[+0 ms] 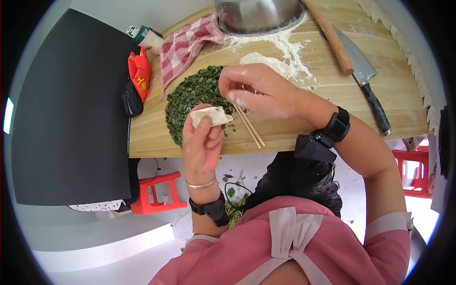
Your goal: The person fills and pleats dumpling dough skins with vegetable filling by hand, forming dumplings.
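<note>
My left hand (203, 137) holds a folded piece of dough (211, 117) between thumb and fingers, at the front edge of the chopped greens (194, 90). Just right of it and above the table, my right hand (259, 90) has its fingers curled, dusted with flour; whether anything is between them I cannot make out. A pair of chopsticks (248, 126) lies below my right hand, tips toward the greens. Behind that hand, flat dough (268, 62) rests on scattered flour (289, 45).
On the wooden table (313, 114) are a metal bowl (259, 16), rolling pin (332, 40), cleaver (363, 71), checkered cloth (187, 45), bottle (147, 40) and red packet (139, 73). Dough pieces (418, 76) line the right edge. Red stools (161, 192) stand below.
</note>
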Available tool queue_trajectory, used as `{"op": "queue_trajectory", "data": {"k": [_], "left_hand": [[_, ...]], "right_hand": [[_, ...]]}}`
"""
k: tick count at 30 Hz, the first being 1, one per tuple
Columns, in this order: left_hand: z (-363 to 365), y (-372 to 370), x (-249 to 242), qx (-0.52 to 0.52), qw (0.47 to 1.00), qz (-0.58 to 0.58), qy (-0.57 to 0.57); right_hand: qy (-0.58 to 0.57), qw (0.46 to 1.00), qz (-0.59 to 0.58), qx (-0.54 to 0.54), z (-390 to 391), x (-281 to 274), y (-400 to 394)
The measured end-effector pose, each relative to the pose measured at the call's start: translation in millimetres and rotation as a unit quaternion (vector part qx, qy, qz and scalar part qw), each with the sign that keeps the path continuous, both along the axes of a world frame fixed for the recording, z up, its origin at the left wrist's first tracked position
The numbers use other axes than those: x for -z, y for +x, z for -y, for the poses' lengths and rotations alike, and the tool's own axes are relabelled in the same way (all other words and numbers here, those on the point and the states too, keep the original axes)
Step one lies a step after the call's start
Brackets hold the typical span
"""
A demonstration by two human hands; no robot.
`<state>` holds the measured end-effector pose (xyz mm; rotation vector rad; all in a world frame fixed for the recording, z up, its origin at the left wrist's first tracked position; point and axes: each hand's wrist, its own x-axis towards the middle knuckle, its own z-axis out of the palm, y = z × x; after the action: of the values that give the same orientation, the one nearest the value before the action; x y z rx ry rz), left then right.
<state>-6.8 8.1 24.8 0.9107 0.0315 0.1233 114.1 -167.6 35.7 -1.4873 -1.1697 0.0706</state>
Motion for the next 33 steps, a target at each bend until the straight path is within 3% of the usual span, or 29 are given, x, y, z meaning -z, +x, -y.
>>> {"op": "queue_trajectory", "data": {"k": [2, 8, 26, 33], "left_hand": [[0, -2, -1, -0.001, 1.000, 0.003, -0.009], [-1, -5, 0, -0.005, 1.000, -0.004, -0.004], [4, 0, 1, -0.077, 0.996, -0.024, 0.020], [3, -3, 0, -0.066, 0.997, -0.019, 0.038]], "right_hand": [[-0.038, 0.998, 0.034, -0.046, -2, 1, -2], [-0.044, 0.989, 0.139, -0.017, -5, 3, -10], [-0.049, 0.968, 0.223, 0.099, -20, 15, -19], [-0.083, 0.972, 0.217, 0.037, -9, 7, -15]]}}
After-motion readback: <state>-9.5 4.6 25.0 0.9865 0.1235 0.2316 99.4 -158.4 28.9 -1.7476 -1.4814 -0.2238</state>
